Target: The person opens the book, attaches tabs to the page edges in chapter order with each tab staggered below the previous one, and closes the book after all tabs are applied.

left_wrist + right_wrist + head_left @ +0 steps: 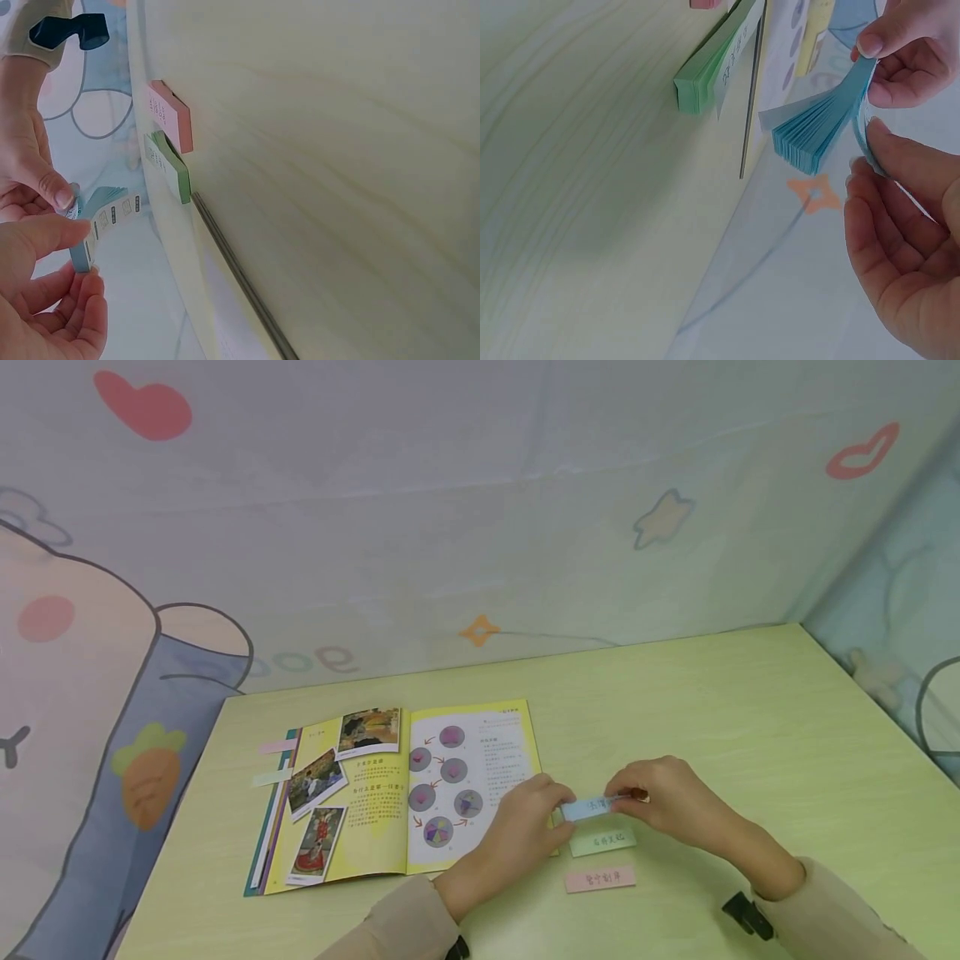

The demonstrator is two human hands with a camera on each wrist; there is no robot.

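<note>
A pale green table [750,718] stands against cartoon-printed fabric walls [450,485], with an open book [397,793] at left; just above the table's near middle, the left hand [525,835] and right hand [667,806] each pinch one end of a blue sticky-note pad [592,807], its long axis running left to right.

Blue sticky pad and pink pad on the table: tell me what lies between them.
The green pad lies on the table between the blue pad, pinched by both hands, and the pink pad, in the head view.
</note>
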